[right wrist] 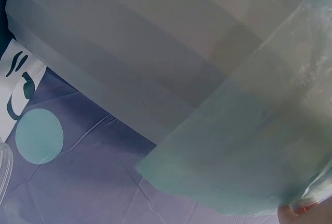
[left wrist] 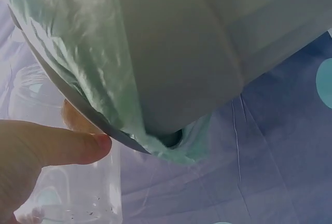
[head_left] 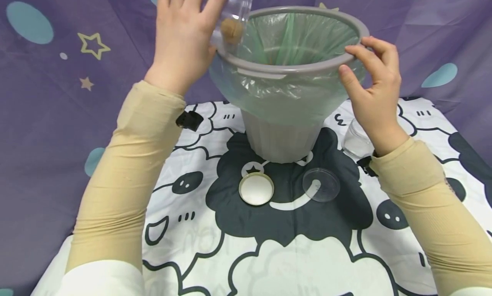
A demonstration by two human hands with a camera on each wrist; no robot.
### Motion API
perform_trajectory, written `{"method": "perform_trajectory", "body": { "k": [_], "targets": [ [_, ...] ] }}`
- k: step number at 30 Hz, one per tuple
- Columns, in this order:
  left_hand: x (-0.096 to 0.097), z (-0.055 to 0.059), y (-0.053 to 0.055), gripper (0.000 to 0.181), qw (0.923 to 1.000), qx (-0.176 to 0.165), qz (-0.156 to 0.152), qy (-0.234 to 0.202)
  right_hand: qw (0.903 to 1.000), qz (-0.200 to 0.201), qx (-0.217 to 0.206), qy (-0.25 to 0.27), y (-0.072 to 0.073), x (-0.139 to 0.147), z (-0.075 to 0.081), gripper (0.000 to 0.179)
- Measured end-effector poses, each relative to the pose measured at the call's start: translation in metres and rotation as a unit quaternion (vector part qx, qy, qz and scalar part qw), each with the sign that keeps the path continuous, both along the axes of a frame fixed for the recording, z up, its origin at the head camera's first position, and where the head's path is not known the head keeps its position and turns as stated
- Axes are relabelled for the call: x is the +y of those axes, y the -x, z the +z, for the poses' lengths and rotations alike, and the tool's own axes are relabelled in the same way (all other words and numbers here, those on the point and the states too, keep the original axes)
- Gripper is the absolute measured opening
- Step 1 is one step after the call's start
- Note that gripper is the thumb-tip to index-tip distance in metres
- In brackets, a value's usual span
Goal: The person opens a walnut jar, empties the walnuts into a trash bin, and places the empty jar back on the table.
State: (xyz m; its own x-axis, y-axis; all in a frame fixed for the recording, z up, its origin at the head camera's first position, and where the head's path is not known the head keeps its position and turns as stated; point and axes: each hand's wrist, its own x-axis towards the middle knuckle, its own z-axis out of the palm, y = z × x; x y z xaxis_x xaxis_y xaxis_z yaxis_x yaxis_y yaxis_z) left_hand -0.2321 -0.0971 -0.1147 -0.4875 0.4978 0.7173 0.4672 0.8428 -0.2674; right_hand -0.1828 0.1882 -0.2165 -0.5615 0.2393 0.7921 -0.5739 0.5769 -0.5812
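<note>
My left hand point(head_left: 182, 35) grips a clear plastic jar point(head_left: 240, 5), tilted over the left side of the bin's rim. A round brown lump point(head_left: 232, 30) shows through the jar's wall. In the left wrist view the thumb lies across the jar point(left wrist: 78, 193), its tip right at the rim. The grey trash bin point(head_left: 284, 133) wears a translucent green bag point(head_left: 284, 91) folded over its rim. My right hand point(head_left: 378, 82) holds the rim on the right, fingertips on top and thumb at the outer side. Only a bit of that hand point(right wrist: 301, 213) appears in the right wrist view.
On the cartoon-print cloth, in front of the bin, lie a round lid with a white inside point(head_left: 256, 189) and a clear round lid point(head_left: 321, 185). Another clear jar point(head_left: 356, 140) stands by my right wrist. A purple patterned curtain point(head_left: 115, 14) hangs behind.
</note>
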Motion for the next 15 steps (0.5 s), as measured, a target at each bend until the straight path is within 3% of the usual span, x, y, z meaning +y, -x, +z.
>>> {"method": "perform_trajectory", "body": {
  "k": [4,8,11,15],
  "targets": [
    [0.003,-0.002,0.002,0.059,0.9991,0.031,-0.029,0.005,1.0000,0.000,0.001,0.002,0.000,0.000,0.000,0.029],
    [0.007,-0.003,0.000,0.056,0.9951,0.071,-0.051,0.045,1.0000,0.002,0.003,0.002,-0.001,-0.001,0.000,0.029],
    [0.010,-0.002,-0.006,0.057,0.9914,0.081,-0.047,0.091,1.0000,0.003,0.001,0.004,-0.001,-0.002,0.000,0.029],
    [0.013,-0.002,-0.010,0.060,0.9886,0.080,-0.049,0.118,1.0000,0.005,0.000,0.005,-0.002,-0.004,0.001,0.030]
  ]
}}
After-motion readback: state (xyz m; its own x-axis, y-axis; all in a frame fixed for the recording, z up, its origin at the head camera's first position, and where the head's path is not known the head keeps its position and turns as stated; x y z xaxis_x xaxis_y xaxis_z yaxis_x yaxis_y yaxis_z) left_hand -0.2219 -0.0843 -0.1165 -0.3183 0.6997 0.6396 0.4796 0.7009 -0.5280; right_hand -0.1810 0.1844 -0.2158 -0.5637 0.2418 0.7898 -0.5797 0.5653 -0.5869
